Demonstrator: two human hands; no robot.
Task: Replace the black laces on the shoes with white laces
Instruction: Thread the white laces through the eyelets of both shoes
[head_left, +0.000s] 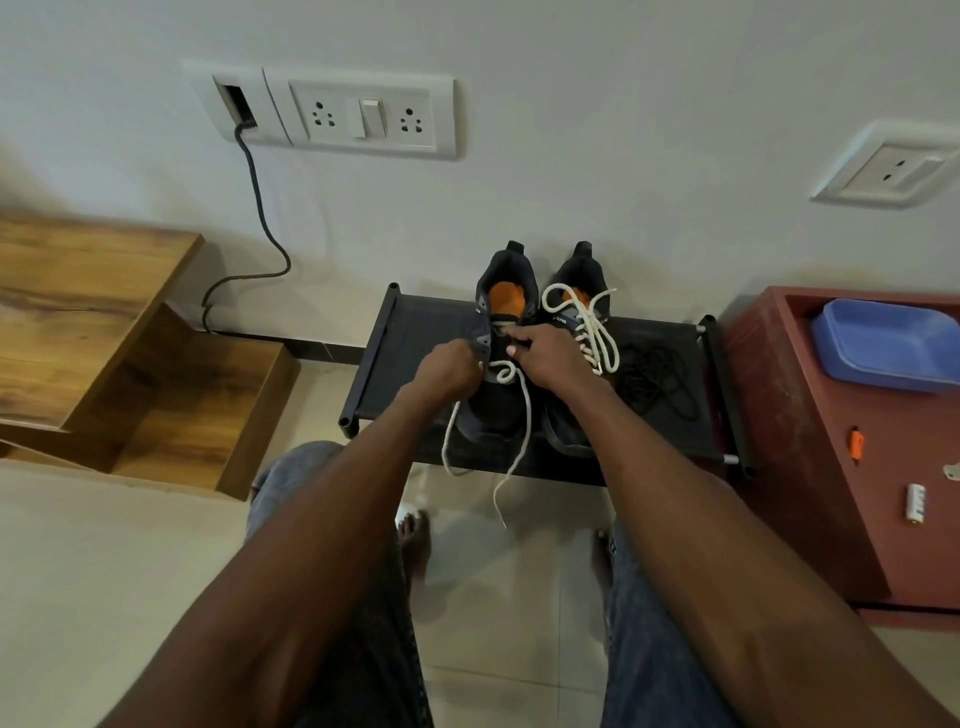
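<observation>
Our left hand (451, 370) and right hand (549, 354) both pinch the white cord lace (523, 410) at the dark mesh left shoe (500, 358); its small tongue lettering is unreadable.

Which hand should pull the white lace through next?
Probably the right hand: its fingers pinch at the upper eyelets of the left shoe, where the lace stops. The left hand grips the shoe's side, steadying it.
</observation>
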